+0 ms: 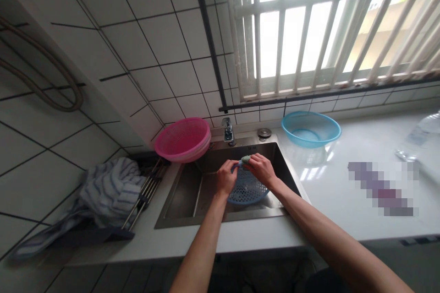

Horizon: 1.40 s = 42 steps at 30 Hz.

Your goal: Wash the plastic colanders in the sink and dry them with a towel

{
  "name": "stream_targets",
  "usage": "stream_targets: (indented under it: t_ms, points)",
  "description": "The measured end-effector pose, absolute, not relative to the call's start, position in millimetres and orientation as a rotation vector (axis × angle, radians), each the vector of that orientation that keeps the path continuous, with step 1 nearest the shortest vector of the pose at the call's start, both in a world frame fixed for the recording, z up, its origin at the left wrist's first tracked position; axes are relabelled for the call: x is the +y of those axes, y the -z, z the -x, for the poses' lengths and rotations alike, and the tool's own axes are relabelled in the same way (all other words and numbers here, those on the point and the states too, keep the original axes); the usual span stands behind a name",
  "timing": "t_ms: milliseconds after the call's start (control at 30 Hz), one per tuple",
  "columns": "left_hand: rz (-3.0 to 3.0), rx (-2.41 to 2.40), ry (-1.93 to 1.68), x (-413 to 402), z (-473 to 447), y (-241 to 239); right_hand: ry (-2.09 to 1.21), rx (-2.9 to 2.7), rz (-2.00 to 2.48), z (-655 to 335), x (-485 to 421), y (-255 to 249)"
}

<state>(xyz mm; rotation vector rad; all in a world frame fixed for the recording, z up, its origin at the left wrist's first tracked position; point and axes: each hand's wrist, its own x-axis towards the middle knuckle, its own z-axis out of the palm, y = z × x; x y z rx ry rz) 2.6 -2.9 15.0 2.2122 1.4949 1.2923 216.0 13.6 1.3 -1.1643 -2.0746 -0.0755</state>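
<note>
White tiles [158, 46] rise behind the sink [206, 192]; a pink basket [182, 139] sits at its back left corner, a blue bowl [311, 130] to its right. Over the sink, my left hand [226, 177] and right hand [263, 169] both pinch a small green-and-blue thing [245, 159], fingers drawn close, above the colander [245, 190] inside the sink
</note>
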Motion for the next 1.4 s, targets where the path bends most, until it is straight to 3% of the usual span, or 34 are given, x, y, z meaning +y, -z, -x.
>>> stream_targets:
  t_ms: [167, 367, 600, 800, 1400]
  points:
    - [-2.018, 1.7, -1.501, 1, 11, -13, 0.089, -1.998, 1.256, -220, 13, -2]
    - [-2.162, 1.467, -1.288, 0, -3, -12, 0.12, -2.131, 1.173, -214, 11, -1]
    - [-2.05, 1.646, -1.433, -1, -1, -11, 0.092, -2.056, 1.329, -229, 11, -1]
    - [-2.228, 1.526, -1.151, -11, -12, -7, 0.124, -2.226, 1.196, -219, 4, 7]
    - [-2.002, 1.702, -1.352, -5, 1, -11, 0.077, -2.106, 1.322, -221, 10, 8]
